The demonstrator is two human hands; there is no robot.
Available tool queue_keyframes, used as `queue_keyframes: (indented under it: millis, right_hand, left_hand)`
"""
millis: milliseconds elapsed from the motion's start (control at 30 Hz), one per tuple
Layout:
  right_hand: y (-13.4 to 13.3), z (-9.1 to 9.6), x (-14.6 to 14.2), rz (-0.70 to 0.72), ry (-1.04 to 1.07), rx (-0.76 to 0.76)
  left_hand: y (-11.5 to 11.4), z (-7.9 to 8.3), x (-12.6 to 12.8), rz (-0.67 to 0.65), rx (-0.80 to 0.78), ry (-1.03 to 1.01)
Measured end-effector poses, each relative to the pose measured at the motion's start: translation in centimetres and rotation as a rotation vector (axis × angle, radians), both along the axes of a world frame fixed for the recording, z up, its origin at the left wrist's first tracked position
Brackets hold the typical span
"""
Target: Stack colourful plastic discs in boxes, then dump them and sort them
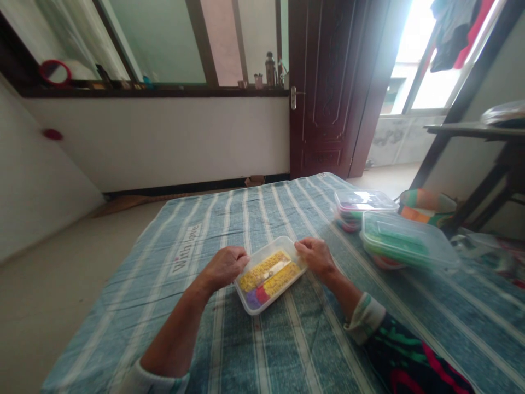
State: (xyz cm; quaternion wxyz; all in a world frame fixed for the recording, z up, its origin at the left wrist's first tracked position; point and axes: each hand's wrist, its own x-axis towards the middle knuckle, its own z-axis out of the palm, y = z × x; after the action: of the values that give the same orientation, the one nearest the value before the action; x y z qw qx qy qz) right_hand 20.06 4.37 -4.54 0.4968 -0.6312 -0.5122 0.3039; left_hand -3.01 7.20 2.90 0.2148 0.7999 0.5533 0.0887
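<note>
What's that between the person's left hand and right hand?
In the head view, a translucent plastic box lies between the left hand and the right hand, each gripping its edge; yellow, red and purple contents show inside.

A clear rectangular plastic box sits between the left hand and right hand, over a blue-and-white striped cloth. To its right, a translucent rectangular plastic container stands before a clear-lidded plastic tub; behind the cloth is a dark-red wooden door.
</note>
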Motion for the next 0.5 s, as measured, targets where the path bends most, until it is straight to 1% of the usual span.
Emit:
queue_keyframes:
  millis: [133, 333, 500]
  right_hand:
    - [-0.1, -0.2, 0.1, 0.008, 0.061, 0.007]
    - [-0.1, -0.3, 0.5, 0.005, 0.181, -0.026]
    - [-0.1, 0.2, 1.0, -0.027, 0.212, -0.014]
  left_hand:
    - [0.2, -0.4, 0.1, 0.021, -0.013, -0.043]
    - [0.2, -0.8, 0.6, 0.032, -0.004, -0.117]
    - [0.4, -1.2, 1.1, 0.060, 0.076, -0.132]
